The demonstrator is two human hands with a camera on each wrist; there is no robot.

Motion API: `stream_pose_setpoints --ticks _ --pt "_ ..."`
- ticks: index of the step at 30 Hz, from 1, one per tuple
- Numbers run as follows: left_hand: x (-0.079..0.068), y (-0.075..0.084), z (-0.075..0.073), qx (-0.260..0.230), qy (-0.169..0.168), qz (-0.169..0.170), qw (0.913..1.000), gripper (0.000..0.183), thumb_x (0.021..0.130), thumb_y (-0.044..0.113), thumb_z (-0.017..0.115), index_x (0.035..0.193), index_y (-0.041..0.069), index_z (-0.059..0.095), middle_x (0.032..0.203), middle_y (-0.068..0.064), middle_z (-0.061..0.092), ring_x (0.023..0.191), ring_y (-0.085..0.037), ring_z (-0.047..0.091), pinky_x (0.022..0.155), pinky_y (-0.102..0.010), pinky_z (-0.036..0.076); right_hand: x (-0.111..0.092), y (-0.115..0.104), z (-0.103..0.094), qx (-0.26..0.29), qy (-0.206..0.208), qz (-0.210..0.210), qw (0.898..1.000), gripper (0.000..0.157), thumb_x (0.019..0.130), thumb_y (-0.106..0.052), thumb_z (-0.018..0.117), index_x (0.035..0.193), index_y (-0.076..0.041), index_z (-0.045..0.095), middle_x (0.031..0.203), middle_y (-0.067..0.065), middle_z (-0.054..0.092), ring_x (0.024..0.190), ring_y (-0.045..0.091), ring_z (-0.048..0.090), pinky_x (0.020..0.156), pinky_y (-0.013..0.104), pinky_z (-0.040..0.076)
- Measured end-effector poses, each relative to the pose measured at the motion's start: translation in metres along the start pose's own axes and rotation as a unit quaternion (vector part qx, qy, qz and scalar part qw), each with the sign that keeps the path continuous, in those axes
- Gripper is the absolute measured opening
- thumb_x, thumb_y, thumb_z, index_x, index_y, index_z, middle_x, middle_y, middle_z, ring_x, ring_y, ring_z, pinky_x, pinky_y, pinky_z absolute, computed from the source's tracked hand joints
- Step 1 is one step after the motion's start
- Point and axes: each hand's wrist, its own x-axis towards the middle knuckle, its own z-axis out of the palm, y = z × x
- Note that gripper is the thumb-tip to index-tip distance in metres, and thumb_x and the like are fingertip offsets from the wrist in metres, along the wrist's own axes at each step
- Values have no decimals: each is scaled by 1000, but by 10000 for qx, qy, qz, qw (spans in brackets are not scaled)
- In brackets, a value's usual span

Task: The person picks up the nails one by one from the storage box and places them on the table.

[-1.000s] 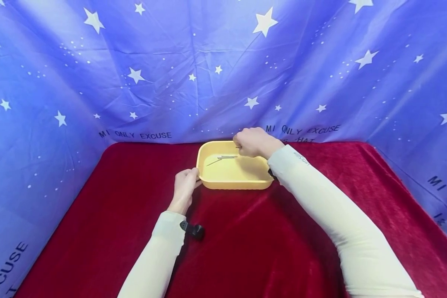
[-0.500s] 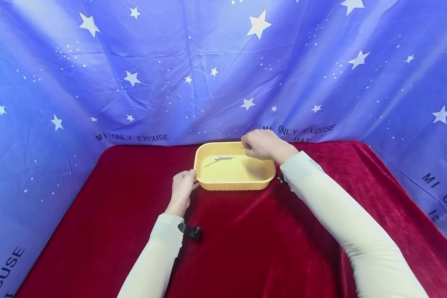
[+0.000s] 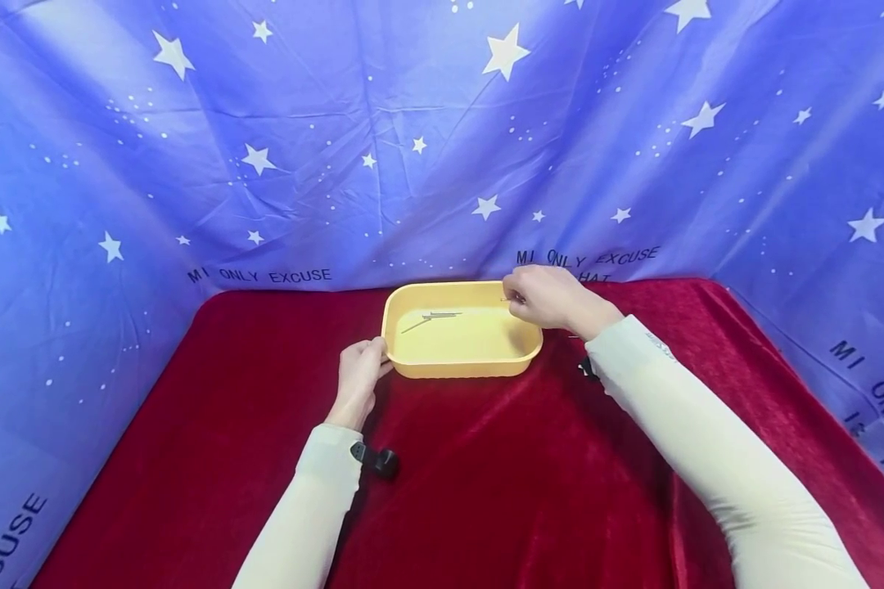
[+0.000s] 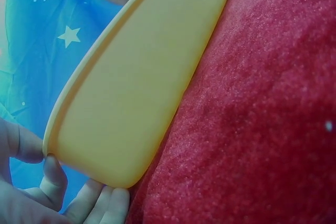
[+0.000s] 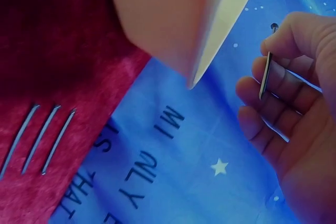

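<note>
A yellow plastic tray stands on the red cloth, with several thin metal nails lying in its left half. At the tray's left end my left hand pinches the rim; in the left wrist view, its other fingertips touch the outer wall low down. Above the tray's right back corner, my right hand holds a nail between thumb and forefinger. The nail's head shows past the thumb, while the grip hides its middle. The remaining fingers of that hand are loosely bent.
In the right wrist view, three nails lie side by side on the red cloth beyond the tray's right end. A blue star-printed curtain rises behind the table and along both sides.
My right hand has moved right across the tray, from over its back middle to its right end, with the nail in its fingers. The left hand keeps its place on the rim.
</note>
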Motion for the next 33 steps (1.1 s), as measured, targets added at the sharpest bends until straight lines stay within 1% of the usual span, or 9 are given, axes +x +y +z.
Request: stream_pose_setpoints --ticks 4,7,14,19,22,29,33 --pt "0 0 0 1 -12 -42 10000 16 76 6 46 61 4 40 88 -14 58 96 -24 63 84 -36 55 -11 6 3 22 117 -23 9999 3 80 -17 57 79 -16 59 77 -2 53 69 18 51 58 38 45" --pt "0 1 1 20 -12 -53 10000 16 76 6 47 62 3 41 86 -13 58 96 -24 63 84 -36 55 -19 10 4 42 185 -32 9998 2 80 -17 59 78 -16 58 76 -3 52 67 17 50 57 37 44" --pt "-1 2 2 87 13 -53 9999 17 77 6 47 62 3 40 78 -8 54 95 -23 62 84 -37 55 -35 19 8 38 344 -9 9994 6 77 -13 59 75 -19 58 74 -4 50 64 17 48 54 35 42" --pt "0 2 2 135 16 -74 9999 17 77 6 46 62 3 40 85 -11 57 97 -24 62 85 -38 54 -42 24 13 108 362 -81 9993 6 76 -13 58 76 -18 62 75 -4 53 67 17 51 57 36 43" --pt "0 1 1 133 11 -75 9999 16 77 6 46 63 1 41 88 -14 58 97 -24 62 85 -38 54 -46 28 16 127 371 -93 9992 6 75 -13 59 76 -18 61 75 -3 53 67 18 50 57 37 43" --pt "0 1 1 110 19 -55 9999 16 77 6 46 62 2 42 87 -13 58 96 -24 62 85 -39 54 -59 39 24 110 412 -15 9991 7 75 -10 60 76 -17 61 76 -3 53 67 17 51 58 36 43" --pt "0 2 0 90 20 -64 9999 16 77 6 47 62 2 41 87 -14 58 95 -23 62 84 -38 54 -68 43 30 107 318 10 9994 7 75 -10 61 77 -17 61 76 -3 53 68 18 52 60 38 44"
